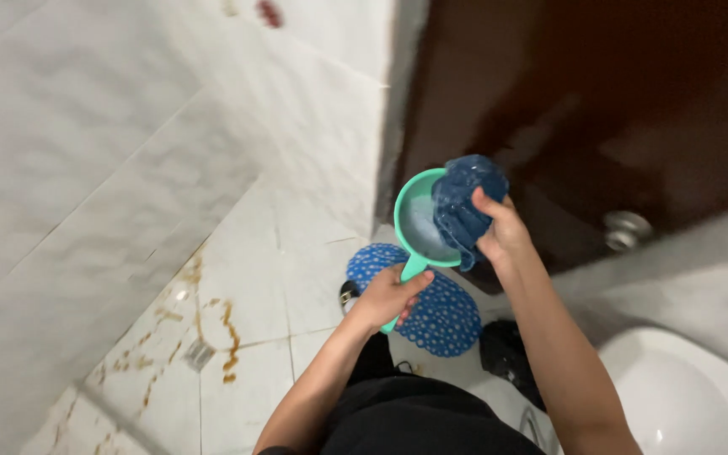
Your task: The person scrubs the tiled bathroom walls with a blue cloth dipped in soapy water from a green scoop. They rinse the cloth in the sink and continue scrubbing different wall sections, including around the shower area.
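A teal plastic scoop with a round bowl and a short handle [419, 232] is held up at chest height in front of a dark brown wooden door [583, 109]. The handle is clasped in the left hand [389, 295], whose grip is closed around it from below, so that the bowl is tilted with its open mouth towards the camera; a pale, watery sheen can be seen inside. A crumpled dark blue cloth [465, 202] is pinched in the right hand [499, 232], the fingers being clamped on its folds, and it is pressed against the bowl's right rim, partly over the opening, apparently so that the cloth meets the water in the scoop. Whether the cloth is wet cannot be told for certain.

Below the hands, a blue perforated rubber mat [448, 316] is spread on the white tiled floor [238, 278], where rusty brown stains are seen near a small metal drain [198, 354]. A white ceramic toilet bowl [684, 396] is placed at the lower right, and a round metal door knob [627, 227] is fitted to the door.
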